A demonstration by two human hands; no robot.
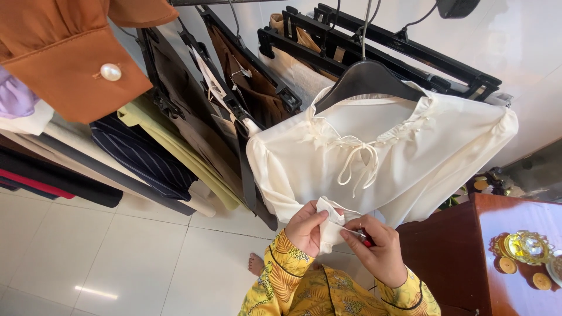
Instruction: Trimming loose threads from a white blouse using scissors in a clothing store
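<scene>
A cream blouse (pixel 374 158) with a tie at the neck hangs on a black hanger (pixel 366 79) from a rail. My left hand (pixel 307 228) pinches a fold of its lower hem or cuff (pixel 329 215). Touching the same fold, my right hand (pixel 380 248) grips a small thin tool with a red part (pixel 364 239); what kind of tool I cannot tell. Both my sleeves are yellow with a leaf print.
Other garments hang to the left: a rust-brown sleeve with a pearl button (pixel 110 71), dark striped and pale green pieces, brown trousers on black clip hangers (pixel 252 88). A dark red wooden cabinet (pixel 468 251) stands at the right with a gold ornament (pixel 527 246). White tile floor lies below.
</scene>
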